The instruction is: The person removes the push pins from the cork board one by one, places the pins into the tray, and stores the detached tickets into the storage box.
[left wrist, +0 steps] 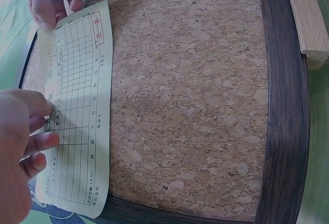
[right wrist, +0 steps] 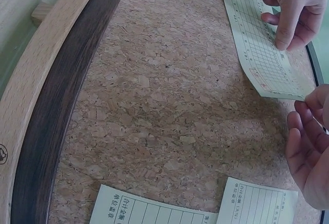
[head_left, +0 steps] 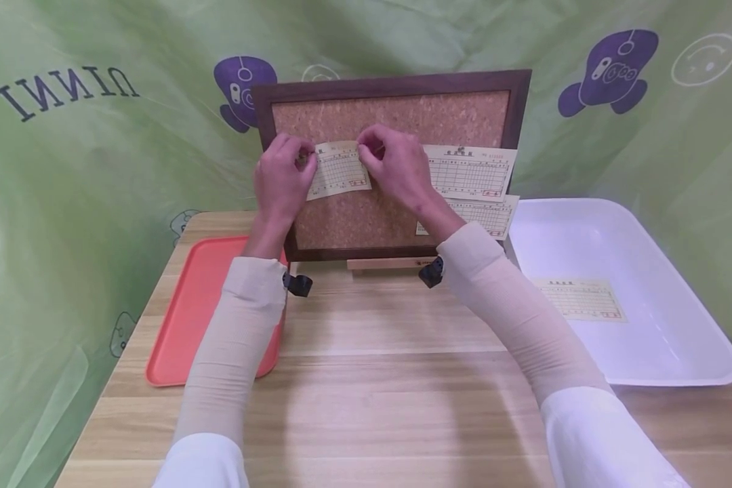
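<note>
A paper receipt slip, printed with a grid and a red stamp box, lies over the upper left of a cork board. My right hand pinches the slip's top right corner between thumb and forefinger. At the top edge, nearer its middle, the thumb and fingers of my left hand pinch a small metallic pin, mostly hidden by the fingertips. The slip bows slightly, its lower edge loose. To the right, another slip hangs by a pin, overlapping a lower slip.
The board's dark wooden frame leans on a light wood stand. A red tray lies left on the wooden table. On the right, a white basin holds one more slip. Behind hangs a green curtain.
</note>
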Demonstrator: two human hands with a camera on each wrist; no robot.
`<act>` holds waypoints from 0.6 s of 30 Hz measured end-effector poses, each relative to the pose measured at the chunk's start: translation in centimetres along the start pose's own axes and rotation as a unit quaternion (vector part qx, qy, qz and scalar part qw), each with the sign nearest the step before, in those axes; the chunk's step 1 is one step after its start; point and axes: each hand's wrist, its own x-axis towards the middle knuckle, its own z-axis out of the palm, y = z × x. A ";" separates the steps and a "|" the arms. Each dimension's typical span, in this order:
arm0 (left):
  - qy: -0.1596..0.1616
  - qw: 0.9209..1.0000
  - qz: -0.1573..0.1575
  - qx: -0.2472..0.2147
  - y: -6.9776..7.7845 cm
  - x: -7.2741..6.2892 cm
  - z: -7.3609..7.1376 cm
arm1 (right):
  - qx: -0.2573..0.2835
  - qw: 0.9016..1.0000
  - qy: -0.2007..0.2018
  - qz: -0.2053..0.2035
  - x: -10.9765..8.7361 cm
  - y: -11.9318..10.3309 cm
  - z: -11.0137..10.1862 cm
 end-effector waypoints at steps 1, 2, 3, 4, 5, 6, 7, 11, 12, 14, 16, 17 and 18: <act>0.000 1.000 -0.001 0.000 0.0 0.0 0.0 | 0.001 1.000 0.000 -0.001 0.0 0.0 0.0; -0.001 1.000 -0.002 0.000 0.0 0.0 -0.1 | 0.001 1.000 0.000 0.000 0.0 0.0 0.0; -0.002 1.000 -0.003 0.000 0.0 -0.1 -0.1 | 0.002 1.000 0.000 -0.001 0.0 0.0 0.0; -0.002 1.000 -0.003 -0.001 0.0 -0.1 -0.1 | 0.003 1.000 0.000 -0.001 0.0 0.0 0.0; -0.002 1.000 -0.004 -0.003 0.0 -0.1 -0.1 | 0.004 1.000 0.000 -0.002 0.0 0.0 0.0; -0.001 1.000 -0.003 -0.004 0.0 -0.1 -0.1 | 0.006 1.000 0.000 -0.003 0.0 0.0 0.1; 0.000 1.000 -0.002 -0.005 0.0 -0.1 -0.1 | 0.005 1.000 0.000 -0.003 0.0 0.0 0.1; 0.001 1.000 0.001 -0.007 0.0 -0.1 0.0 | 0.008 1.000 0.002 -0.001 0.0 0.0 0.1; 0.001 1.000 0.002 -0.008 0.0 -0.1 0.0 | 0.009 1.000 0.003 -0.001 0.0 0.0 0.1; 0.000 1.000 0.003 -0.011 0.0 -0.1 0.1 | 0.011 1.000 0.004 0.000 0.0 0.0 0.1; 0.001 1.000 0.005 -0.013 0.0 -0.2 0.1 | 0.015 1.000 0.004 0.000 -0.1 0.1 0.1; 0.001 1.000 0.006 -0.013 -0.1 -0.2 0.1 | 0.015 1.000 0.002 0.001 -0.1 0.1 0.1; 0.000 1.000 0.006 -0.014 -0.1 -0.2 0.1 | 0.017 1.000 0.004 -0.001 -0.1 0.1 0.1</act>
